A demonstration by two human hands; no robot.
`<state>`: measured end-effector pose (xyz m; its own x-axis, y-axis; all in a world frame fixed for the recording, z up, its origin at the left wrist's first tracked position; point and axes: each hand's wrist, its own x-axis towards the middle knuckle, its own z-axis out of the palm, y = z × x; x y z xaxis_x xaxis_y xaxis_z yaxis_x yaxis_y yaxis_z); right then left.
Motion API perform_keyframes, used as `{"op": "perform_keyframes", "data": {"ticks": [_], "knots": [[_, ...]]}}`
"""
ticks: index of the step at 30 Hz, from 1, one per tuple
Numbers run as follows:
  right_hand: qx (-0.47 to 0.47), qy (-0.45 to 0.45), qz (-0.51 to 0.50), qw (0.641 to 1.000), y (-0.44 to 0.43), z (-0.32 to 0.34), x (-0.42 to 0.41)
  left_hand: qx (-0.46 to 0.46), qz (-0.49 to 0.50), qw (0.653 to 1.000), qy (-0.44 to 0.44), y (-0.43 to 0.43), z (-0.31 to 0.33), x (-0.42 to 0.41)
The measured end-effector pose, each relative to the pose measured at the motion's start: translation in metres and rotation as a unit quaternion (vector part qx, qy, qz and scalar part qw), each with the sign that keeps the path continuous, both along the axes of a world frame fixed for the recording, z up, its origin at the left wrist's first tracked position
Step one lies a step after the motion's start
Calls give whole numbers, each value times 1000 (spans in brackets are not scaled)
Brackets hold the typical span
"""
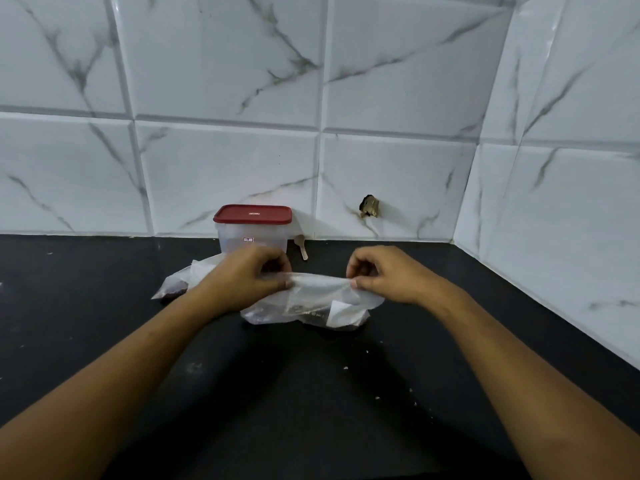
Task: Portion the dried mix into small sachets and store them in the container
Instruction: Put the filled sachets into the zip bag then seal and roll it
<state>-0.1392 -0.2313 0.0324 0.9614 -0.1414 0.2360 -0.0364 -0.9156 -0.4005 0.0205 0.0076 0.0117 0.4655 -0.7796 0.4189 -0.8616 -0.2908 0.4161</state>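
Both our hands pinch the plastic bag (pixel 308 303) top edge, left hand (pixel 247 278), right hand (pixel 388 275); bag sits mid-counter before the closed container (pixel 252 233). Thin, limp, slippery film; we'd grip the rim corners.

We have one view, from a camera worn on the head. It looks forward and down over the black counter (pixel 311 410) toward the red-lidded container (pixel 252 230), which stands against the tiled wall (pixel 225 161). Reaching in from the bottom corners, the left hand (pixel 249 275) and right hand (pixel 384 275) pinch a plastic bag (pixel 311 299) just in front of the container. The walls' corner lies right of the container.
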Motion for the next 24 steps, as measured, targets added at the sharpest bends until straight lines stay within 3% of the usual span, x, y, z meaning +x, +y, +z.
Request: {"op": "perform_keyframes", "data": {"ticks": [5,10,24], "knots": [[77,2,24,997,-3,2,0,35,-13,998,60,5,3,2],[98,77,45,991,-1,4,3,59,-19,994,88,3,9,0],[115,39,44,992,2,-1,6,108,-26,994,8,-4,10,7]]}}
